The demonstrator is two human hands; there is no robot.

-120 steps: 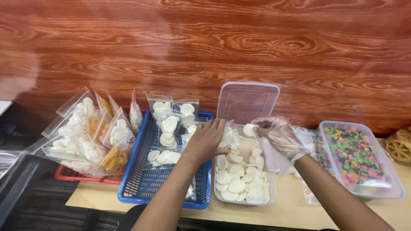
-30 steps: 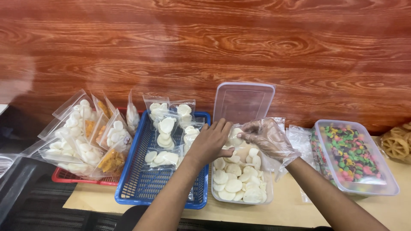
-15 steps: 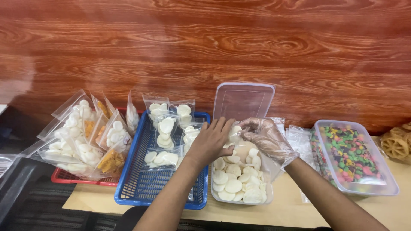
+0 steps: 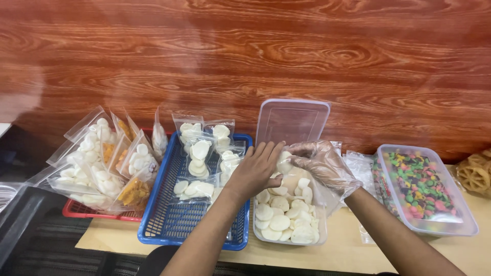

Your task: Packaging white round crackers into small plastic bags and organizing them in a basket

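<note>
Between blue basket [image 4: 169, 214] and sweets box [image 4: 463, 214]: clear tub [image 4: 319, 225] of white crackers [image 4: 280, 222], lid [image 4: 291, 121] propped behind. Directly above it, left hand [image 4: 255, 171] pinching a small bag [image 4: 280, 166], mouth facing right. Touching that mouth, gloved right hand [image 4: 322, 166], fingers curled around a cracker, nearer the tub's middle.

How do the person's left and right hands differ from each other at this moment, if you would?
The left hand is bare; the right hand wears a clear plastic glove. Left holds the small clear bag; right pushes white chips into it. Both hover over the open chip container.
</note>
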